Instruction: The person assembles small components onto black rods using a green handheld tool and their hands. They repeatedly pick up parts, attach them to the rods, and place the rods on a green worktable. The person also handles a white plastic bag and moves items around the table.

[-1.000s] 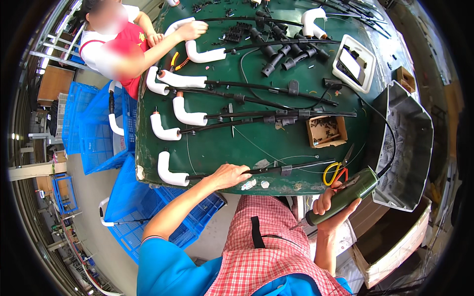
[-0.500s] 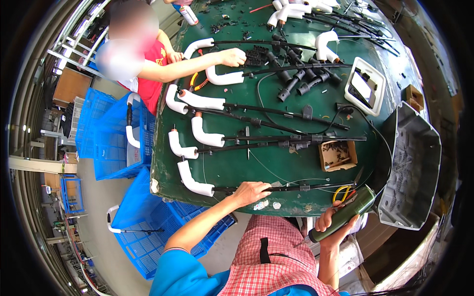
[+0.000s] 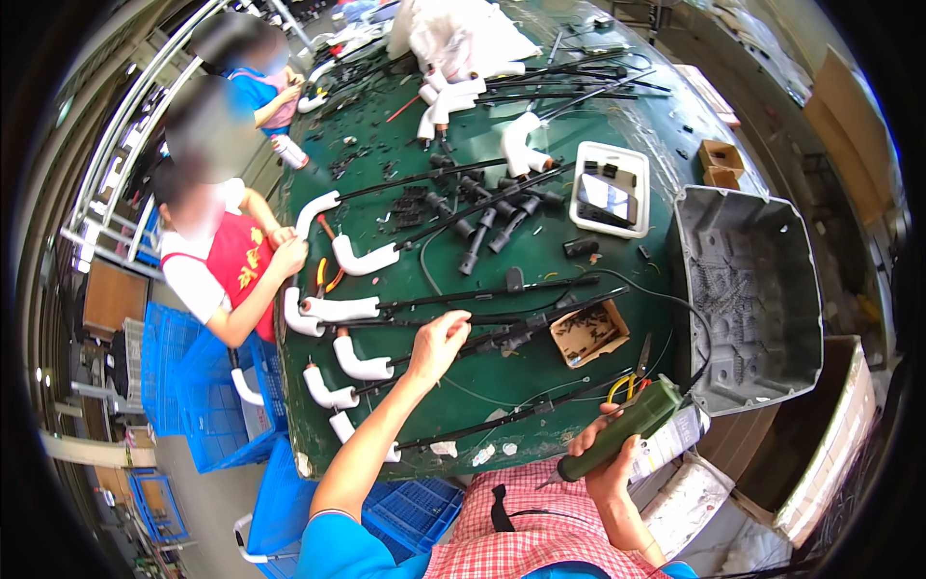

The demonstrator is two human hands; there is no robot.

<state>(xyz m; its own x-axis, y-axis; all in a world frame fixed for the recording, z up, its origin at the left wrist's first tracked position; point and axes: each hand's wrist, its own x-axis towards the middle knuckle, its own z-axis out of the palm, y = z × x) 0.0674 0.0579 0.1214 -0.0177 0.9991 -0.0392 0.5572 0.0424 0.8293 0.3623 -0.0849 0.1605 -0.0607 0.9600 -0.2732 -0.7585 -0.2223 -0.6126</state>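
Observation:
My right hand (image 3: 608, 471) is wrapped round a green electric screwdriver (image 3: 619, 430), held over the table's near edge with its tip pointing down-left. My left hand (image 3: 440, 349) hovers above the middle black rods, its fingers curled together; whether anything small is between them cannot be made out. Below it lie black rods with dark fittings (image 3: 508, 337) and curved white handles (image 3: 359, 357) on their left ends. Nearest to me, another black rod (image 3: 497, 421) with a white handle (image 3: 347, 427) lies along the table's front.
A small cardboard box (image 3: 589, 334) of dark screws and yellow-handled scissors (image 3: 622, 388) lie near the screwdriver. A grey bin (image 3: 748, 299) stands at right, a white tray (image 3: 610, 190) farther back. Blue crates (image 3: 224, 386) stand left. A co-worker's hands (image 3: 286, 253) are at the table's left edge.
My left hand has left the nearest rod and moved farther over the table. The whole view has shifted. The co-worker's hand has drawn back; my right hand still holds the screwdriver.

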